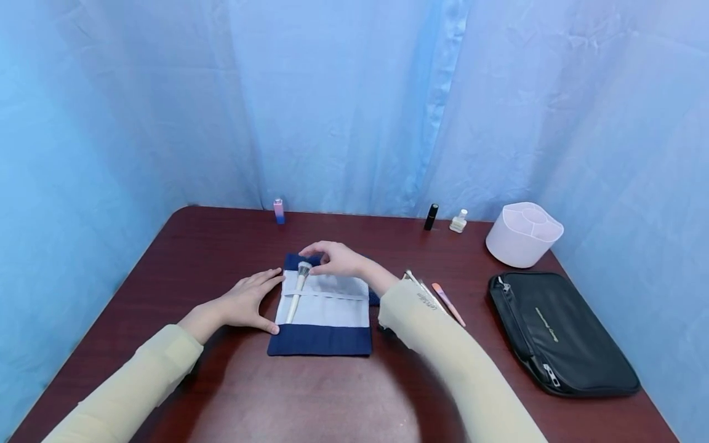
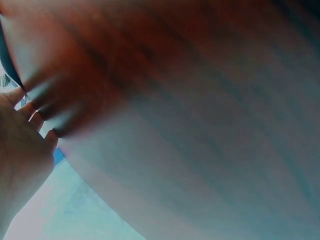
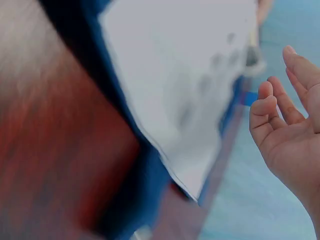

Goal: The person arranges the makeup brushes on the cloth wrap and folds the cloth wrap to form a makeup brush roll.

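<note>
Simply 2 hands [image 1: 247, 301] [image 1: 340, 259], reddish table [image 1: 310, 394], blue curtains [image 1: 332, 104]

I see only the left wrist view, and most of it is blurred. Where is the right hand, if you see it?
Observer: The right hand is over the roll, near the head of the white brush.
Operator: Thank you. What is at the right side of the table?
Observer: A black bag lies there, in front of a white holder.
Operator: And is any brush outside the roll?
Observer: Yes, a pink brush lies to its right.
</note>
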The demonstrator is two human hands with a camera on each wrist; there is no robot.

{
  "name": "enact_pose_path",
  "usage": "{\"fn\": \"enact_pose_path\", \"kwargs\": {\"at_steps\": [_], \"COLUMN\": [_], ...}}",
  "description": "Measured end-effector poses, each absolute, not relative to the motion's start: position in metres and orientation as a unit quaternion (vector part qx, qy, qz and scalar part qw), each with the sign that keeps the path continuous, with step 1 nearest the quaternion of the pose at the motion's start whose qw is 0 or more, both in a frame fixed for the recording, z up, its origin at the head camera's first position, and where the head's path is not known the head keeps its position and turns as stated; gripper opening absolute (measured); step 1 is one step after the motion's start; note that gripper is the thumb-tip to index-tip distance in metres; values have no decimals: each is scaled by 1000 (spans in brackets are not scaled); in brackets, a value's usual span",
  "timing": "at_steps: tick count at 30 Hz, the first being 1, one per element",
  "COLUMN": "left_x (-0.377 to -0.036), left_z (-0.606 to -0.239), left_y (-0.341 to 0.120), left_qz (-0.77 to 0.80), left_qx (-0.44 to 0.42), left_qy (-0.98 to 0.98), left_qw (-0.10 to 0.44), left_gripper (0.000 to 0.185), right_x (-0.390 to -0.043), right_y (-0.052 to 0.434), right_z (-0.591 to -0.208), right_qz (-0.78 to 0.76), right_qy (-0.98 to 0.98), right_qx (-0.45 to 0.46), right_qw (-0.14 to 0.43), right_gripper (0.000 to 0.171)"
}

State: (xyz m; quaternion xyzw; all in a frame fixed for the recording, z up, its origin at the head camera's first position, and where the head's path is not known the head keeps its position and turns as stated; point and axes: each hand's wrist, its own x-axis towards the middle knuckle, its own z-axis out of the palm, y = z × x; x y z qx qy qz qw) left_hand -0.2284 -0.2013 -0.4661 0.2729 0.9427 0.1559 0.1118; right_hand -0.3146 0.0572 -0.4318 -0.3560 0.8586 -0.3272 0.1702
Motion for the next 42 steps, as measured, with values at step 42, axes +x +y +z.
{"fn": "enact_pose_path", "kwargs": {"at_steps": [42], "left_x": [-222], "left_z": [-469], "left_y": [-214], "left_qz": [152], "left_qx": [273], "left_qy": [945], "left_qw": [95], "left_gripper": [117], "right_x": [-252], "right_y": [242], "right_z": [-443], "right_qz": [-200], "right_qy": [933], "right_qx": [-297], "right_qw": [29], "right_gripper": [45]}}
